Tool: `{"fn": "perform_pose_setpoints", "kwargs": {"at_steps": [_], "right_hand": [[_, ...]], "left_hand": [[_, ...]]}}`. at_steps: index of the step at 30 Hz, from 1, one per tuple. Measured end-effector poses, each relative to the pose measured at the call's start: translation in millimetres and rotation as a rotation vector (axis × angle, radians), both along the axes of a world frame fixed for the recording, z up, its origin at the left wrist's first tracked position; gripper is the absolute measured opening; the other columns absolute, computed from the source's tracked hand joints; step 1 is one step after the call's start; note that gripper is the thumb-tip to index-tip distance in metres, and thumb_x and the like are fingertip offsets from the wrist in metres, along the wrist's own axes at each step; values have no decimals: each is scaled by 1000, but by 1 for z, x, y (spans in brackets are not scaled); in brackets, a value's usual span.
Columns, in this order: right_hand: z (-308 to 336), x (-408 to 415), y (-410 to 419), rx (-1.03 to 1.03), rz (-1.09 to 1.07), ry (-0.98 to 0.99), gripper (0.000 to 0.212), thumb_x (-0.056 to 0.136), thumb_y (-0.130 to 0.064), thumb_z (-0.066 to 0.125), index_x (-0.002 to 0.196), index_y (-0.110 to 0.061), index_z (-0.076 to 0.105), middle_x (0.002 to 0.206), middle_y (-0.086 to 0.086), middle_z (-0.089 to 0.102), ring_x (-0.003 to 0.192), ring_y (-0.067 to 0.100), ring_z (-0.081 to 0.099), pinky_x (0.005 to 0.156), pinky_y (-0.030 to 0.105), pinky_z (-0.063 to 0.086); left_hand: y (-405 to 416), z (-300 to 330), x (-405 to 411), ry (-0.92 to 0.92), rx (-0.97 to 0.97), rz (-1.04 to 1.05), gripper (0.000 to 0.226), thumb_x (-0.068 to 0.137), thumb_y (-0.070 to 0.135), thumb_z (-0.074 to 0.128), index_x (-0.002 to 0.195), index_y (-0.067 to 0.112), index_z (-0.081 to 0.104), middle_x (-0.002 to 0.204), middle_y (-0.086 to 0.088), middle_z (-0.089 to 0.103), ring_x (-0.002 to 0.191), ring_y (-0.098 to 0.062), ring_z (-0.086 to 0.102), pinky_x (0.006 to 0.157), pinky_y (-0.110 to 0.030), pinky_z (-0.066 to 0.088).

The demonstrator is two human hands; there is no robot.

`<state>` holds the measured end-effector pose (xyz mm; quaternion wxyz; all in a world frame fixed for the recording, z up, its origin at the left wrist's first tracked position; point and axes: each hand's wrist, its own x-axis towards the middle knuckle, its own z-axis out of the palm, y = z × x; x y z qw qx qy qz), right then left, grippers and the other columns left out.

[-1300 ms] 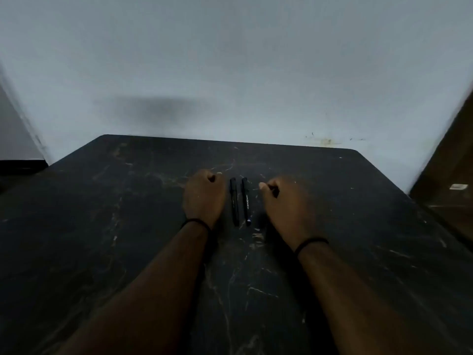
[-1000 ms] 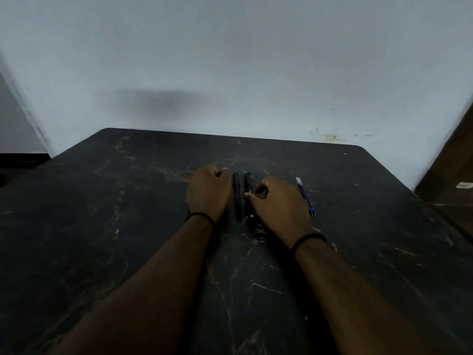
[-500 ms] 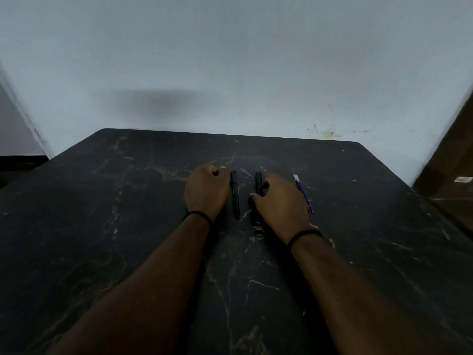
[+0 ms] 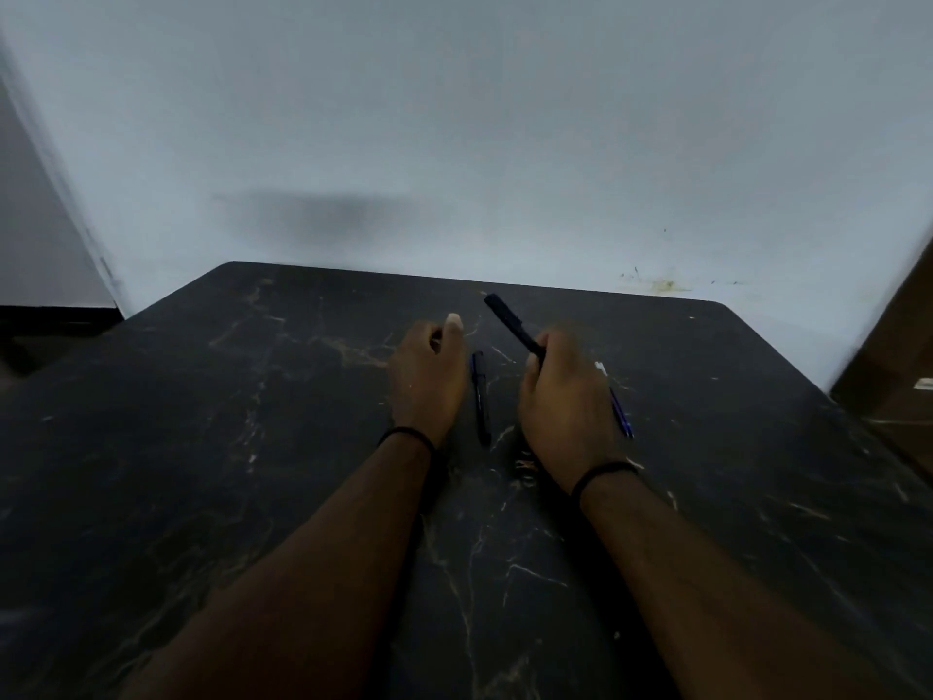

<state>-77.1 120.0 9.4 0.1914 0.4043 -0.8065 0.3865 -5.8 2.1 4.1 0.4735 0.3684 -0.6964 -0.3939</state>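
In the head camera's view, the right hand [image 4: 565, 396] hovers just above the dark marbled bench [image 4: 202, 447]. Its grip is closed round the lower end of a black pen [image 4: 511, 323]. The fingers curl about the barrel, and the rest of the pen juts up and away to the left, clear of the surface. Holding it low on the barrel with the long end free looks like a hold for carrying it or turning it over, not for writing.

The left hand [image 4: 429, 376] rests on the bench with its thumb pointing forward. Its fingers are loosely tucked under and its grip is slack, pinching nothing. Just beside it on the right lies a second black pen [image 4: 480, 396], flat on the bench and running lengthwise away from the person, in the gap between the two hands. The left hand seems to be placed there to steady this pen or take it up next.

A blue pen with a white tip [image 4: 613, 401] lies flat on the far side of the right hand, partly hidden behind it. It is set apart from the black ones, probably as its own sort. A pale wall [image 4: 454, 118] rises behind the bench.
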Motion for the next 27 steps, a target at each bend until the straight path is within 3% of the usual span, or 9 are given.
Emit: {"fn": "perform_pose_setpoints", "kwargs": {"at_steps": [2, 5, 8, 11, 14, 18, 21, 27], "right_hand": [[-1, 1, -4, 65, 84, 108, 20, 100, -17, 48, 118, -13, 53, 90, 6, 65, 78, 24, 62, 66, 39, 51], [-2, -1, -6, 193, 156, 212, 19, 96, -11, 52, 113, -10, 60, 96, 10, 64, 84, 27, 60, 73, 38, 47], [-3, 0, -5, 229, 216, 236, 19, 94, -12, 52, 110, -10, 62, 101, 10, 64, 90, 28, 57, 78, 38, 44], [-2, -1, -4, 228, 214, 242, 20, 96, -20, 51, 112, -16, 63, 105, 5, 66, 94, 25, 57, 81, 40, 44], [-1, -6, -3, 230, 188, 262, 20, 100, -34, 51, 107, -22, 65, 99, 0, 68, 90, 23, 59, 78, 40, 44], [-3, -4, -4, 288, 107, 295, 30, 102, -46, 42, 93, -25, 62, 85, -3, 64, 76, 18, 57, 70, 37, 47], [-4, -1, -4, 308, 54, 294, 32, 101, -51, 37, 87, -29, 56, 72, -8, 52, 62, 14, 47, 58, 32, 39], [-3, 4, -4, 308, 40, 264, 32, 99, -55, 37, 80, -30, 43, 68, -9, 43, 57, 14, 45, 56, 31, 38]], "left_hand": [[0, 1, -1, 128, 56, -32, 41, 102, 46, 37, 90, 11, 56, 78, -9, 62, 67, -17, 56, 61, -29, 43], [-2, 4, -2, 238, 104, -29, 48, 102, 48, 35, 91, 6, 55, 73, -11, 55, 61, -14, 51, 51, -15, 40], [-7, 1, -3, 154, 34, -51, 61, 102, 45, 38, 80, -8, 60, 67, -20, 54, 60, -20, 49, 58, -30, 38], [-7, -3, -4, 7, -38, -64, 58, 100, 43, 45, 56, 5, 50, 53, -15, 46, 49, -15, 41, 54, -31, 32], [-4, -2, -4, -79, -77, -61, 57, 99, 43, 46, 49, 17, 41, 46, 0, 38, 43, -12, 34, 50, -30, 27], [-1, -3, -4, -134, -140, -63, 60, 103, 39, 39, 47, 19, 34, 44, 5, 34, 39, -8, 29, 48, -28, 22], [1, -2, -4, -130, -137, -55, 60, 104, 37, 37, 47, 20, 34, 44, 6, 33, 40, -8, 27, 47, -28, 21], [3, -1, -2, -147, -159, -69, 60, 105, 35, 36, 47, 20, 35, 44, 5, 34, 40, -10, 29, 47, -28, 23]]}}
